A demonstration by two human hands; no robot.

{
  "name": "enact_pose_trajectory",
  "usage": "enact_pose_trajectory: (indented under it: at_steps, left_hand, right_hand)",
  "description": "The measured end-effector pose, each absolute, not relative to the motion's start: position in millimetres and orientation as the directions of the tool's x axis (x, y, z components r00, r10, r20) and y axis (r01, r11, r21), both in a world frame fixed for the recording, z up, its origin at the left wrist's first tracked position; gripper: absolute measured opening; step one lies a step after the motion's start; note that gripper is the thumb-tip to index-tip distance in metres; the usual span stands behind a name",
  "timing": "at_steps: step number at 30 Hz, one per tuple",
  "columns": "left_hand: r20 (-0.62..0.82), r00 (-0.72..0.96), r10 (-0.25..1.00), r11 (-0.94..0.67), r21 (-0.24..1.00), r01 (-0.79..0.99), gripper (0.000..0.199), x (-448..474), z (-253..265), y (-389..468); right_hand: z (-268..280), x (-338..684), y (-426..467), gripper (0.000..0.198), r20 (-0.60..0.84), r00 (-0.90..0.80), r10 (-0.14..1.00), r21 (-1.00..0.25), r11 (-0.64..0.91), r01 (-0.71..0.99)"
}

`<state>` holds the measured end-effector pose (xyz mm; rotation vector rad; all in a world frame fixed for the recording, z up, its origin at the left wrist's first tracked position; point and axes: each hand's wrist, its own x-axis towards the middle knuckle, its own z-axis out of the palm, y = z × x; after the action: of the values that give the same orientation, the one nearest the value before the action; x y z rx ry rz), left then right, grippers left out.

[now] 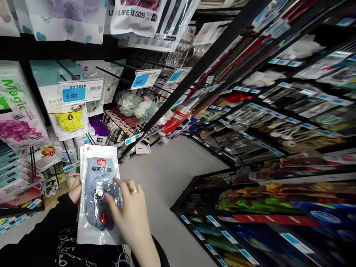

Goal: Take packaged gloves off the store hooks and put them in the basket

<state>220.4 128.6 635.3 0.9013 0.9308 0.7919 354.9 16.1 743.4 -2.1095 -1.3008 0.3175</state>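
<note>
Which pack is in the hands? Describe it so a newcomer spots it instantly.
Find the black rack on the left, then the black sleeves below it. There, the left hand holds the glove pack by its left edge, the right hand over its right side. Blue-grey gloves and a red "1" badge distinguish it from the hanging yellow-glove pack.

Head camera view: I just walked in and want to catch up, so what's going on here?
A person in black sleeves is in a shop aisle, handling a packet of grey-blue gloves. The left hand, partly hidden behind the packet, holds it at its left edge. The right hand, with a ring on one finger, is over its right side, thumb across the front. Beyond it hangs a packet of yellow gloves behind a 6.80 price tag.
</note>
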Motion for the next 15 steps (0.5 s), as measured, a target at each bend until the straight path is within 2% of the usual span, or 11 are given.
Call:
enact_pose_trajectory:
  at_steps: [4, 6, 9, 11, 13, 15]
  left_hand:
    - [-0.17, 0.333, 0.927, 0.233, 0.959, -0.159, 0.056, 232.1, 658.8, 119.6]
    - [-0.126, 0.324, 0.937, 0.188, 0.968, -0.166, 0.061, 235.8, 662.1, 117.8]
    - [-0.09, 0.331, 0.939, 0.156, 0.971, -0.18, 0.057, 236.2, 660.9, 118.2]
    - [-0.071, 0.331, 0.941, 0.125, 0.981, -0.146, 0.055, 234.7, 660.7, 120.2]
    - [-0.074, 0.323, 0.943, 0.12, 0.985, -0.123, 0.055, 232.7, 661.8, 123.7]
    - [-0.128, 0.337, 0.933, 0.185, 0.973, -0.141, 0.054, 229.5, 663.1, 128.6]
  right_hand:
    - [733.9, 320.8, 30.4, 0.088, -0.036, 0.408, 0.912, -0.592, -0.348, 0.727]
    - [726.7, 313.8, 41.6, 0.096, -0.112, 0.399, 0.91, -0.583, -0.385, 0.715]
    - [723.9, 315.2, 48.4, 0.073, -0.12, 0.352, 0.928, -0.583, -0.353, 0.732]
    - [727.1, 324.2, 45.0, 0.064, -0.087, 0.321, 0.943, -0.612, -0.305, 0.73]
    - [733.0, 341.9, 36.8, 0.063, -0.063, 0.328, 0.943, -0.679, -0.281, 0.679]
    - [740.6, 368.4, 24.3, 0.055, -0.053, 0.371, 0.927, -0.784, -0.269, 0.56]
